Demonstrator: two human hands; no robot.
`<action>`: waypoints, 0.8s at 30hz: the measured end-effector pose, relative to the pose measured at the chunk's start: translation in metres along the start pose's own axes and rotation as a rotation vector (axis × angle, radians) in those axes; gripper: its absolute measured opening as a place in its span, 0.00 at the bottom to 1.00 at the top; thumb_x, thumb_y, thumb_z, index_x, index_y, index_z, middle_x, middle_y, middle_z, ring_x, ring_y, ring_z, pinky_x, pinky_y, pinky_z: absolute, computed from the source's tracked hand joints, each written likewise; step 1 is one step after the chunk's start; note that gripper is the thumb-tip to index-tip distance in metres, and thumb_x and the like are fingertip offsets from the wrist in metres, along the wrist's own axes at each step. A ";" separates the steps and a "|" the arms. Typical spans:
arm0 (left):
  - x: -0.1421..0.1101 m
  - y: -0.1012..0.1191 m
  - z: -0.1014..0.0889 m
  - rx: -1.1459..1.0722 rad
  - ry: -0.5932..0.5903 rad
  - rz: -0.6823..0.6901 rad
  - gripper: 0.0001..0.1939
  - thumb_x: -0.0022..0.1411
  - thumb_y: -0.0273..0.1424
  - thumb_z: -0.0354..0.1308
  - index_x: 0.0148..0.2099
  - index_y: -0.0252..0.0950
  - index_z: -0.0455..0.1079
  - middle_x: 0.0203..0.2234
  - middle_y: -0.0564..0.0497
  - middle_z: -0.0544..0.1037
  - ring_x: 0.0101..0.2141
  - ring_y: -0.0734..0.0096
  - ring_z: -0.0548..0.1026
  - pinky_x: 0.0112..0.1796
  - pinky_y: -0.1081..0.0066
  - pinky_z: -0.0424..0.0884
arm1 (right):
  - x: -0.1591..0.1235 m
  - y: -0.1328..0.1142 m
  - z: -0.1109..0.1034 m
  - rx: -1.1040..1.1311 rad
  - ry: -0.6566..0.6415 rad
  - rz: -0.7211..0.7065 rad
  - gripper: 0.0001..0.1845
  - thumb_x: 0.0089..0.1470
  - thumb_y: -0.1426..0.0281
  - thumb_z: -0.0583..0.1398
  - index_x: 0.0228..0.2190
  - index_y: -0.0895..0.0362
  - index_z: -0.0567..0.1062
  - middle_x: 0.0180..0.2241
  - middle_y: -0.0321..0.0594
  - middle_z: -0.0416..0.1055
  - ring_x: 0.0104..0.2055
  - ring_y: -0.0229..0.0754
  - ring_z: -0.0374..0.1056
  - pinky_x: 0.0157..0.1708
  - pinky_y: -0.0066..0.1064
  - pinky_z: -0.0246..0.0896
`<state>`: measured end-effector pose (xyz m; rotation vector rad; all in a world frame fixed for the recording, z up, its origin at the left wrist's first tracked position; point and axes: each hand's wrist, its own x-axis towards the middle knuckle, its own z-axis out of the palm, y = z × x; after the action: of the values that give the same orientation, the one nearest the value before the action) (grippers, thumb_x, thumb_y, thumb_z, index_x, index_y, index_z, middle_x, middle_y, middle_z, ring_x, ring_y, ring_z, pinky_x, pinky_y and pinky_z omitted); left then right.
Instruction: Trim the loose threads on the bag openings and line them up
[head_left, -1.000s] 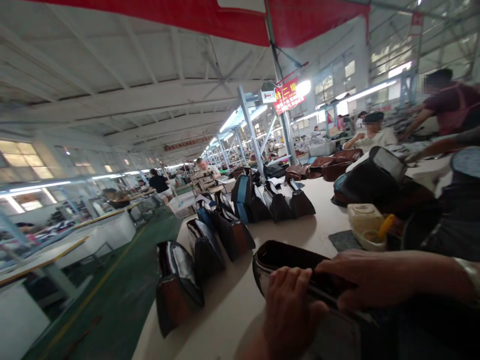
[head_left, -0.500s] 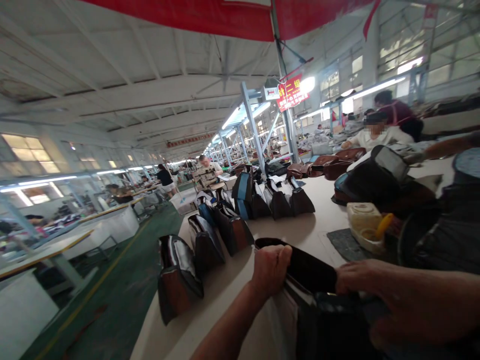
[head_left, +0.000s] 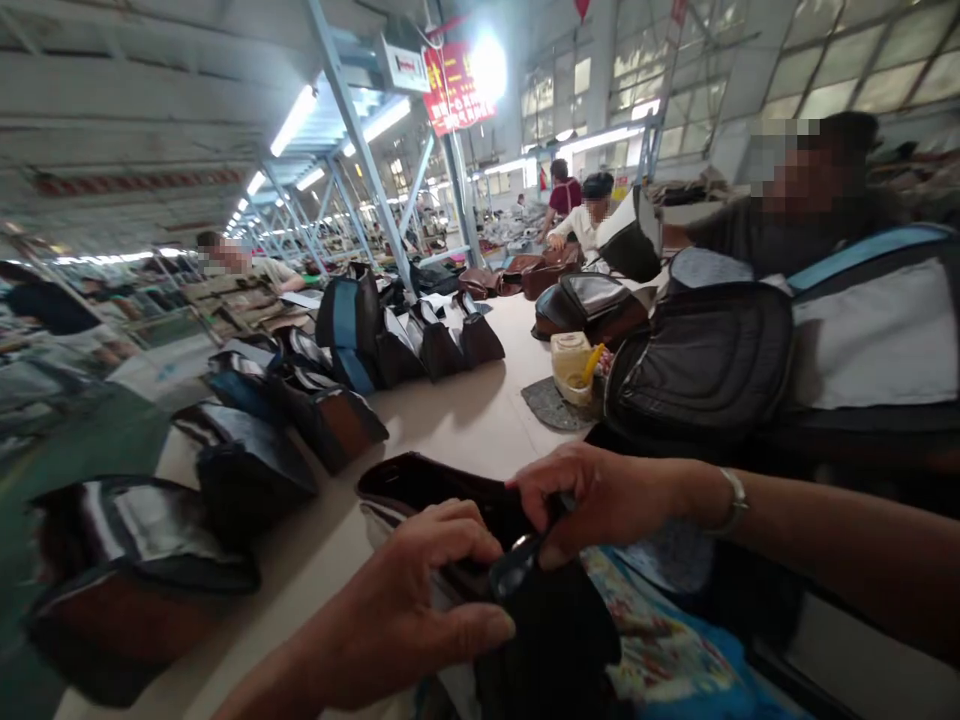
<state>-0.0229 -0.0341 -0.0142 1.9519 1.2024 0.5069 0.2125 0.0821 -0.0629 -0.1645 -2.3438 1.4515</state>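
Observation:
A dark bag [head_left: 555,630] with an open top and brown inner lining stands close in front of me on the table. My left hand [head_left: 409,590] is closed on its near rim, thumb outside and fingers over the edge. My right hand [head_left: 600,495] pinches the same rim just to the right. Between my hands a short, shiny dark tab or strip [head_left: 514,568] sits on the rim; its exact kind cannot be made out. The bag's lower part is in shadow.
Several part-made bags [head_left: 142,590] stand along the pale table's [head_left: 442,420] left side and back. A glue pot [head_left: 574,365] with a yellow handle sits on a grey mat [head_left: 544,400]. Large backpack pieces [head_left: 697,360] lie at right, near a co-worker [head_left: 817,200].
The view has swung right and down. My left hand has moved from the bag's far left rim to its near rim, and my right hand has come beside it.

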 end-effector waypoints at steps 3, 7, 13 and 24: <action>0.006 0.000 -0.007 -0.011 0.003 -0.027 0.12 0.61 0.41 0.65 0.40 0.37 0.75 0.33 0.55 0.71 0.35 0.69 0.68 0.37 0.72 0.63 | -0.003 0.001 -0.003 0.113 0.008 0.039 0.22 0.52 0.57 0.69 0.29 0.62 0.70 0.26 0.32 0.65 0.27 0.31 0.58 0.27 0.23 0.54; 0.014 0.003 -0.004 -0.009 -0.073 -0.046 0.07 0.60 0.34 0.66 0.37 0.36 0.77 0.32 0.55 0.73 0.32 0.72 0.69 0.33 0.74 0.62 | -0.014 -0.007 -0.012 0.058 -0.077 0.150 0.25 0.47 0.56 0.72 0.32 0.62 0.71 0.27 0.32 0.65 0.26 0.31 0.58 0.25 0.23 0.54; 0.027 0.009 0.006 -0.054 -0.146 -0.010 0.07 0.61 0.33 0.64 0.35 0.35 0.76 0.31 0.55 0.74 0.32 0.73 0.69 0.33 0.74 0.64 | -0.019 -0.037 -0.008 -0.187 -0.045 0.184 0.36 0.40 0.52 0.74 0.45 0.57 0.72 0.38 0.36 0.68 0.35 0.36 0.63 0.32 0.25 0.60; 0.035 0.013 0.014 0.058 -0.097 -0.074 0.07 0.59 0.24 0.58 0.31 0.33 0.76 0.26 0.57 0.72 0.29 0.75 0.69 0.30 0.74 0.60 | -0.016 -0.029 0.031 -0.235 0.226 0.184 0.11 0.48 0.67 0.68 0.31 0.62 0.76 0.25 0.33 0.67 0.25 0.32 0.58 0.24 0.24 0.51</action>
<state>0.0103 -0.0121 -0.0150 1.9503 1.2345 0.3388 0.2188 0.0375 -0.0535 -0.5897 -2.3515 1.1595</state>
